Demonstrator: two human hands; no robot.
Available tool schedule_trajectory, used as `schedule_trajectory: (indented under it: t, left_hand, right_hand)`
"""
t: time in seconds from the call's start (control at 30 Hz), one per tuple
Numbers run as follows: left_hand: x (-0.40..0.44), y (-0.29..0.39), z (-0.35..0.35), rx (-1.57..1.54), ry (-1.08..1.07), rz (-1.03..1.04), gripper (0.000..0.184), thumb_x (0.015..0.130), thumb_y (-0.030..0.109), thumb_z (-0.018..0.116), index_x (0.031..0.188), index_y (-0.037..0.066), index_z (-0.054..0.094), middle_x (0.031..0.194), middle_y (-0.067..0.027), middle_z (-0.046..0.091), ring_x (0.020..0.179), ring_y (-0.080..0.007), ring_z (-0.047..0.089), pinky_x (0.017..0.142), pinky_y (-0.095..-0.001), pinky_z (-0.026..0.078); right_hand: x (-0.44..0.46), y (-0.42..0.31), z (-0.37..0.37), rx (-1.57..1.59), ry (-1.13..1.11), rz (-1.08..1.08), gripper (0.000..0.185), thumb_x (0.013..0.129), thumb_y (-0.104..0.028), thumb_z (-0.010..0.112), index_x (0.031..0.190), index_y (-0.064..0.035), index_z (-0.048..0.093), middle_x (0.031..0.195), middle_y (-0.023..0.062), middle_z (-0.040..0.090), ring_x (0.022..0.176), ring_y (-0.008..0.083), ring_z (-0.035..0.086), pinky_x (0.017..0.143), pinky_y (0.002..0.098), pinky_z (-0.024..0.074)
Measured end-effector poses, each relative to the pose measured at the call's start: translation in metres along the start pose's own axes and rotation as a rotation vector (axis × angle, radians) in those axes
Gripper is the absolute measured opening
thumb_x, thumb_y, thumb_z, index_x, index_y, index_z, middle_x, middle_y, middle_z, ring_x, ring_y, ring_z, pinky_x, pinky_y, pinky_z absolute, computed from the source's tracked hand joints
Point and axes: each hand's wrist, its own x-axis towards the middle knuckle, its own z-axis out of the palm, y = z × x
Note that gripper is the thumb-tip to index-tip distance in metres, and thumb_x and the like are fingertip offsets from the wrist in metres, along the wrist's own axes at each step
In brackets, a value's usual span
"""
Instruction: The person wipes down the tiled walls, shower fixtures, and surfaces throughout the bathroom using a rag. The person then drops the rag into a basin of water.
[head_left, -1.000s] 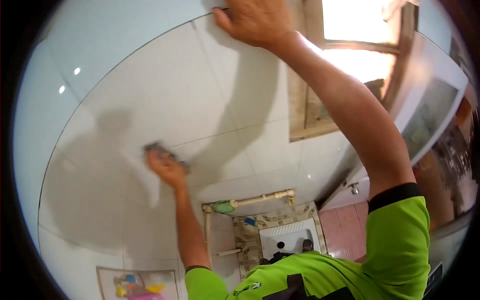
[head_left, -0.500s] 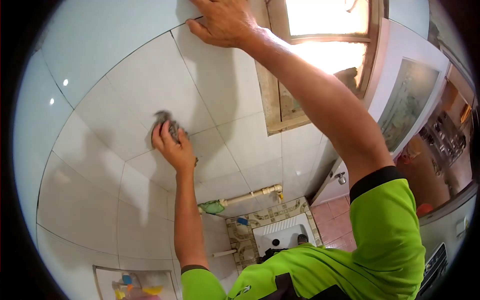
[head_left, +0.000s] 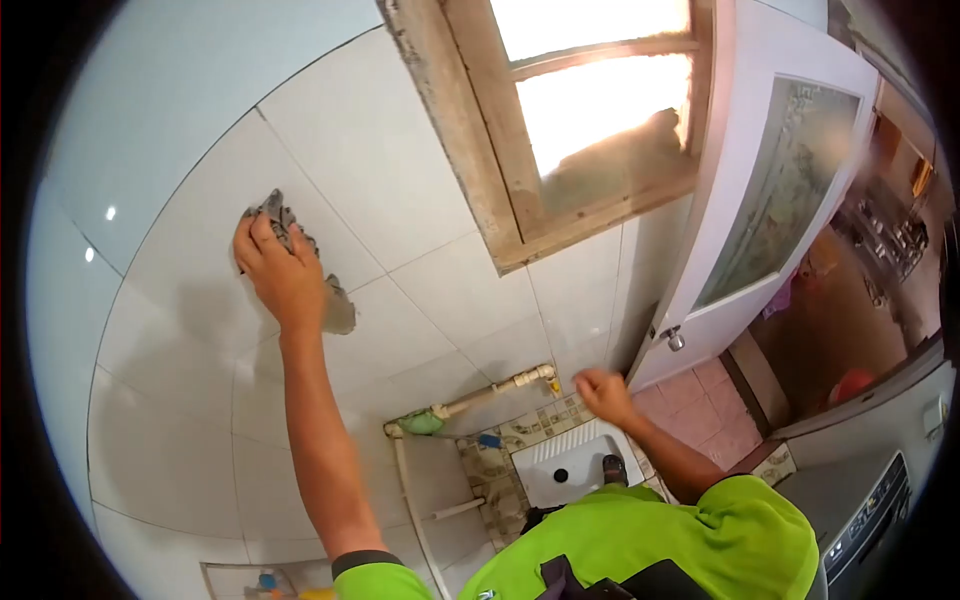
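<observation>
My left hand point(head_left: 280, 275) presses a crumpled dark grey rag point(head_left: 272, 210) against the white tiled wall point(head_left: 330, 130), its fingers bent over the cloth. A loose grey piece, seemingly the rag's lower end, shows beside the wrist. My right hand point(head_left: 605, 395) is low and away from the wall tiles in front, in the air near the pipe's yellow-handled tap point(head_left: 554, 384) and the door. Its fingers look curled in, and nothing shows in them.
A wooden-framed window point(head_left: 520, 200) is set in the wall. The white door point(head_left: 715, 200) stands ajar on the right. Below are a squat toilet point(head_left: 540, 470), a pipe point(head_left: 470, 400) with a green wrapping, a blue object point(head_left: 489, 440) and a shelf niche point(head_left: 225, 580).
My right hand has come down from high on the wall to beside the pipe and door. My left hand still holds the rag on the tiles, now further left in view.
</observation>
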Motion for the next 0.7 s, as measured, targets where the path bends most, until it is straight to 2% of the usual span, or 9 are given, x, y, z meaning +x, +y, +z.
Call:
schedule_trajectory:
  t: [0.03, 0.17, 0.2, 0.27, 0.3, 0.37, 0.4, 0.47, 0.7]
  left_hand:
    - [0.0, 0.001, 0.0, 0.003, 0.008, 0.007, 0.038, 0.095, 0.014, 0.063, 0.129, 0.003, 0.047, 0.138, -0.017, 0.043, 0.128, -0.0379, 0.043, 0.098, -0.0475, 0.048]
    - [0.001, 0.0, 0.0, 0.037, 0.025, 0.037, 0.038, 0.095, 0.014, 0.063, 0.128, 0.003, 0.047, 0.137, -0.017, 0.044, 0.127, -0.0383, 0.044, 0.097, -0.0477, 0.049]
    - [0.001, 0.001, -0.001, 0.042, 0.029, 0.046, 0.039, 0.095, 0.014, 0.063, 0.128, 0.003, 0.047, 0.136, -0.0171, 0.044, 0.126, -0.0386, 0.045, 0.097, -0.048, 0.049]
    - [0.001, 0.001, -0.001, 0.048, 0.032, 0.053, 0.039, 0.095, 0.014, 0.063, 0.129, 0.003, 0.046, 0.136, -0.0171, 0.045, 0.126, -0.0389, 0.045, 0.097, -0.0483, 0.049]
    - [0.001, 0.001, -0.001, 0.049, 0.027, 0.052, 0.039, 0.095, 0.014, 0.063, 0.128, 0.003, 0.046, 0.136, -0.0174, 0.045, 0.126, -0.0393, 0.045, 0.097, -0.0484, 0.049]
    - [0.0, -0.001, -0.001, 0.051, 0.021, 0.05, 0.038, 0.095, 0.014, 0.063, 0.128, 0.003, 0.046, 0.135, -0.0177, 0.045, 0.125, -0.0396, 0.045, 0.097, -0.0485, 0.049]
    - [0.0, -0.002, 0.0, 0.068, 0.03, 0.067, 0.038, 0.095, 0.015, 0.063, 0.128, 0.003, 0.046, 0.135, -0.018, 0.044, 0.125, -0.04, 0.046, 0.097, -0.0486, 0.049]
    - [0.0, -0.002, 0.001, 0.085, 0.037, 0.083, 0.038, 0.096, 0.015, 0.063, 0.127, 0.003, 0.046, 0.135, -0.0183, 0.044, 0.125, -0.0403, 0.046, 0.097, -0.0488, 0.049]
    - [0.0, -0.001, 0.002, 0.074, 0.019, 0.063, 0.037, 0.096, 0.015, 0.062, 0.127, 0.003, 0.046, 0.136, -0.0193, 0.044, 0.126, -0.0403, 0.046, 0.098, -0.0489, 0.048]
  right_hand:
    - [0.015, -0.005, -0.017, -0.01, 0.113, -0.001, 0.013, 0.091, -0.011, 0.063, 0.101, -0.0027, 0.068, 0.09, 0.02, 0.067, 0.081, 0.0373, 0.066, 0.07, 0.0416, 0.0526]
    - [0.074, -0.064, -0.073, -0.049, 0.554, -0.257, 0.022, 0.089, -0.003, 0.062, 0.111, 0.0004, 0.064, 0.097, 0.0176, 0.065, 0.084, 0.0339, 0.065, 0.078, 0.0402, 0.0527]
    - [0.084, -0.068, -0.08, -0.05, 0.555, -0.258, 0.022, 0.089, -0.003, 0.062, 0.111, 0.0004, 0.064, 0.097, 0.0176, 0.065, 0.084, 0.0339, 0.065, 0.078, 0.0402, 0.0527]
    - [0.095, -0.071, -0.086, -0.012, 0.651, -0.329, 0.018, 0.091, -0.004, 0.063, 0.108, 0.0022, 0.062, 0.095, 0.0147, 0.065, 0.087, 0.028, 0.064, 0.081, 0.0368, 0.0512]
    - [0.097, -0.065, -0.087, -0.011, 0.65, -0.329, 0.018, 0.091, -0.004, 0.063, 0.108, 0.0022, 0.062, 0.095, 0.0147, 0.065, 0.087, 0.028, 0.064, 0.081, 0.0368, 0.0512]
    - [0.099, -0.052, -0.089, 0.232, 0.541, -0.127, 0.013, 0.092, -0.004, 0.061, 0.104, 0.0022, 0.061, 0.092, 0.0119, 0.063, 0.085, 0.022, 0.061, 0.078, 0.0336, 0.0494]
    - [0.101, -0.047, -0.088, 0.232, 0.539, -0.126, 0.013, 0.092, -0.004, 0.061, 0.104, 0.0022, 0.061, 0.092, 0.0119, 0.063, 0.085, 0.022, 0.061, 0.078, 0.0336, 0.0494]
    - [0.108, -0.06, -0.093, 0.226, 0.698, -0.219, 0.008, 0.092, -0.006, 0.063, 0.094, 0.0008, 0.059, 0.084, 0.0089, 0.06, 0.078, 0.018, 0.057, 0.073, 0.0309, 0.0472]
    - [0.139, -0.086, -0.101, 0.189, 0.663, -0.113, 0.017, 0.083, -0.003, 0.07, 0.079, -0.0033, 0.053, 0.078, 0.0076, 0.055, 0.072, 0.0166, 0.054, 0.07, 0.0293, 0.0456]
